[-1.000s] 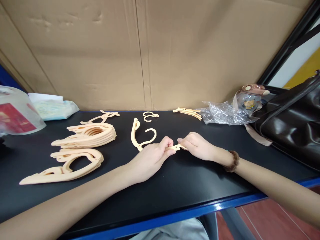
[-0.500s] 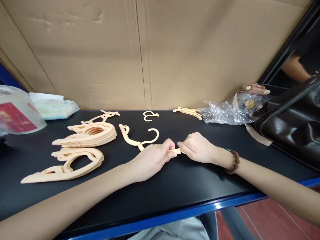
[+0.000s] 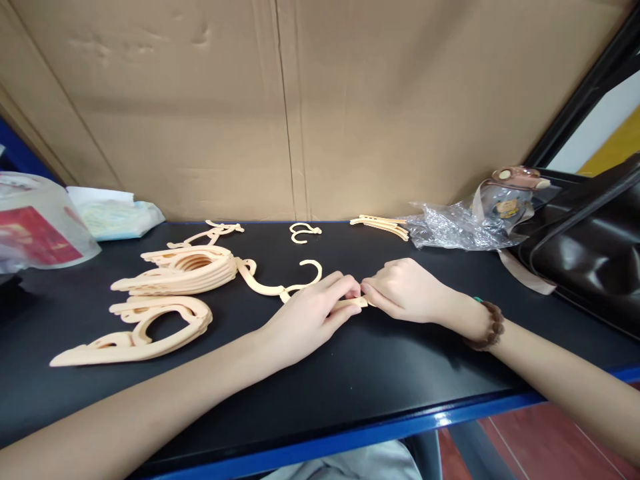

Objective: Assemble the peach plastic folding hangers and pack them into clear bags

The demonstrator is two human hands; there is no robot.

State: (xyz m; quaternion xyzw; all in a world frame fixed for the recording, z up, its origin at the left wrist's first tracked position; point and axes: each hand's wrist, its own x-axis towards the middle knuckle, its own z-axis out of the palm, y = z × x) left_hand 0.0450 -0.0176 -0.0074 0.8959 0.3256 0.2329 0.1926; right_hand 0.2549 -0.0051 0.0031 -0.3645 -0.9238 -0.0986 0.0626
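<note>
A beige folding clothes hanger lies in front of me, its hook pointing up and away and one arm stretching left. My left hand is closed over the hanger's right arm, thumb below and fingers above. The tip of that arm shows between thumb and fingers. Right at this tip, my right hand is curled into a fist with its thumb and forefinger pinched together. A sliver of beige shows at the pinch, mostly hidden by the fingers. The hanger's left end touches or overlaps a stack of folded hangers.
More folded hangers lie at the left front. Loose hooks, an unfolded piece and beige strips are along the back. Clear plastic wrap and a dark bag sit right; a plastic tub stands left. Cardboard rises behind.
My left fingers have loosened and shifted slightly on the hanger arm. The right fist stays at the arm's tip. The whole view has shifted a little.
</note>
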